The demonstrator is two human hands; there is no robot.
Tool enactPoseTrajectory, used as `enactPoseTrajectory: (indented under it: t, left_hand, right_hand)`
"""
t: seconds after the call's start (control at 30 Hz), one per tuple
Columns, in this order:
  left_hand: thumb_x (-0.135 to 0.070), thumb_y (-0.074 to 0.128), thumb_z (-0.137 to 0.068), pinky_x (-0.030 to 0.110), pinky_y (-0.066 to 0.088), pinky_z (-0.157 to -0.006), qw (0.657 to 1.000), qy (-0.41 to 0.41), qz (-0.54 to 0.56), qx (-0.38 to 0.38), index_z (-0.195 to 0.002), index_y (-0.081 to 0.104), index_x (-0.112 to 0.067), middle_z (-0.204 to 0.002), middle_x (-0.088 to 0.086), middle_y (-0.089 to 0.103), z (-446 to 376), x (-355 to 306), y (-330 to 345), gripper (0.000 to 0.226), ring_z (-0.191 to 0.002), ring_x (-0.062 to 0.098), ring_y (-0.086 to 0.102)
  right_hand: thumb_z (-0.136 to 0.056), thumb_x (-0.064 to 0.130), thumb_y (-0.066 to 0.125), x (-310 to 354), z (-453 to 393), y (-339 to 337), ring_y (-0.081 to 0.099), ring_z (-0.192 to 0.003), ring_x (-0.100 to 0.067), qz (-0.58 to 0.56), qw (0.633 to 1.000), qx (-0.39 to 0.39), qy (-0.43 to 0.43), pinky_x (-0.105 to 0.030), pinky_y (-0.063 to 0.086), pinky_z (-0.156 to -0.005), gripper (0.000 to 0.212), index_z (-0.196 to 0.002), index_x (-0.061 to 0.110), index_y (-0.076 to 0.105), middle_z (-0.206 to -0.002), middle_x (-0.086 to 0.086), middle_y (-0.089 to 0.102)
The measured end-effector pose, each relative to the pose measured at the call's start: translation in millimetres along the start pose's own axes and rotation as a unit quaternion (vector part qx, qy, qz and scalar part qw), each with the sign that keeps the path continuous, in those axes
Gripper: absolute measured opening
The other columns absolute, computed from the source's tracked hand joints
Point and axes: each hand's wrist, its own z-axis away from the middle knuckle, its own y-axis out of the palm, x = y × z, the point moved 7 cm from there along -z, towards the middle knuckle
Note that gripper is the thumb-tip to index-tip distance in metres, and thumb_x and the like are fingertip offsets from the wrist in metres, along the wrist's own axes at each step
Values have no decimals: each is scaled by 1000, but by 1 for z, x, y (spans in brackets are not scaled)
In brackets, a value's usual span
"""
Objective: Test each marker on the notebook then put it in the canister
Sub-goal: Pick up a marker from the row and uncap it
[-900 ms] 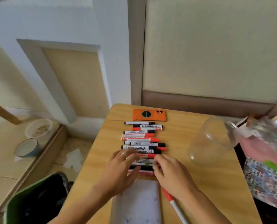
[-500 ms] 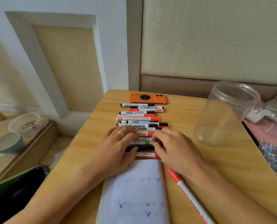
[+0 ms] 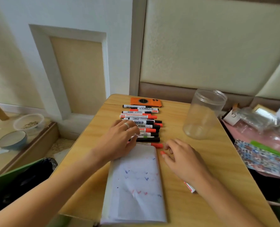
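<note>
From the head view, a row of smooth plastic markers (image 3: 141, 126) is being touched by the spread left hand (image 3: 119, 141). A thin red marker (image 3: 189, 185) is being covered by the curled right hand (image 3: 183, 158); a grip cannot be told. The flat paper notebook (image 3: 136, 185) is lying between them, on the wooden table (image 3: 201, 161). The round clear canister (image 3: 203, 113) is standing upright, far right.

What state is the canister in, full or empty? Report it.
Empty. The clear canister stands upright and lidless on the table, and only wood grain shows through its walls; no marker is inside.
</note>
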Motion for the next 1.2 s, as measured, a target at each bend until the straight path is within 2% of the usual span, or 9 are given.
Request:
enactPoseTrajectory:
  t: [0.17,0.27,0.37,0.47,0.67,0.8,0.93,1.07,1.2]
  left_hand:
    - [-17,61,-92,35,50,-77,997,26,59,51,-103,68,-23,-107,-4,64,22,-36,-18,14,-98,19,58]
    - [-16,60,-91,36,51,-67,990,-33,111,75,-106,67,-25,-103,-5,62,44,-44,-16,18,-91,19,60]
    - [-27,58,-94,35,51,-76,984,-86,136,70,-115,60,-28,-108,-10,58,64,-41,-11,22,-94,13,56]
    - [-39,51,-96,35,48,-81,990,-66,107,63,-119,58,-23,-108,-5,59,75,-48,-7,29,-95,19,54]
    - [-32,46,-94,43,46,-76,990,-62,113,63,-106,61,-17,-96,3,61,74,-50,-11,25,-89,25,51]
    - [-44,38,-102,39,45,-77,982,-68,162,67,-113,61,-22,-98,-3,62,70,-48,-15,34,-92,17,51]
    - [-38,49,-99,37,50,-70,960,-132,241,52,-100,67,-24,-88,-8,67,60,-35,-16,22,-81,12,59]
    - [-23,60,-99,24,47,-70,922,-201,331,21,-97,70,-23,-81,-9,70,52,-23,-15,10,-79,10,64]
    - [-29,52,-104,21,41,-63,923,-194,324,79,-90,64,-18,-76,-7,66,50,-19,-1,22,-71,8,57]
  right_hand:
    - [-95,26,58,4,24,8,63,-105,-22,28,999,17,27,-36,52,-76,21,-115,29,53,-115,8,60]
    - [-92,19,59,13,35,5,62,-104,-22,22,999,3,25,-36,50,-75,23,-113,29,55,-114,9,60]
    - [-88,16,60,33,41,-1,61,-97,-22,-15,999,-27,-28,-39,52,-71,22,-107,27,59,-107,9,61]
    - [-84,12,58,62,46,-3,56,-97,-18,-32,992,-31,-114,-38,51,-77,27,-107,26,65,-103,6,61]
    - [-83,7,62,89,44,1,51,-95,-15,-87,980,-51,-174,-34,47,-83,19,-99,17,61,-98,5,60]
    - [-83,15,59,81,35,9,51,-94,-13,-85,980,-64,-170,-26,43,-83,16,-99,16,61,-96,11,52]
    - [-90,30,54,74,24,10,55,-93,-12,-94,978,-78,-167,-24,46,-82,21,-100,16,67,-99,9,55]
    - [-100,34,52,77,17,5,60,-85,-16,-22,980,-99,-173,-34,52,-68,15,-110,27,60,-96,8,60]
    - [-99,44,46,83,12,6,61,-76,-15,44,971,-138,-191,-29,46,-58,24,-103,27,63,-85,9,59]
